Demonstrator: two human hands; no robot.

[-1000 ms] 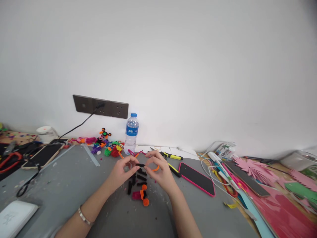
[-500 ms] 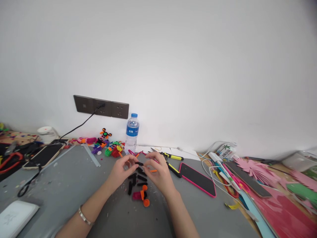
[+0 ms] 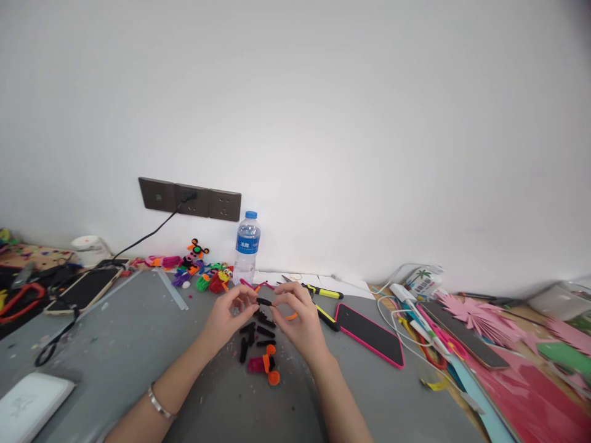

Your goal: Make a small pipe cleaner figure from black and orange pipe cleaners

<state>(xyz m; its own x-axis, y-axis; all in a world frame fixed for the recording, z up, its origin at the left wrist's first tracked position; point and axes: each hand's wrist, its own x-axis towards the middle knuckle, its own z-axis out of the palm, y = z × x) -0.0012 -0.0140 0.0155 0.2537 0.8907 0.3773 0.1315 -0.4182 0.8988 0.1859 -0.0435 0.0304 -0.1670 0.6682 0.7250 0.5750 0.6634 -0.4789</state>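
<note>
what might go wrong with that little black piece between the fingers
The small black piece is pinched near its ends by the fingers, so it might slip and get lost among the similar black pieces below. The right hand is close to the yellow-handled tool and might nudge it.

this looks like a craft workspace, set against a white wall (image 3: 369, 123) with a dark socket panel (image 3: 203, 204); home or studio, one cannot tell. the grey worktop (image 3: 383, 406) carries bright fuzzy figures (image 3: 220, 281), short black fuzzy pieces (image 3: 265, 331), a yellow-and-black handled tool (image 3: 325, 292) and scattered scraps, with folded pink paper (image 3: 471, 315) and a red sheet (image 3: 540, 400) at the right.
</note>
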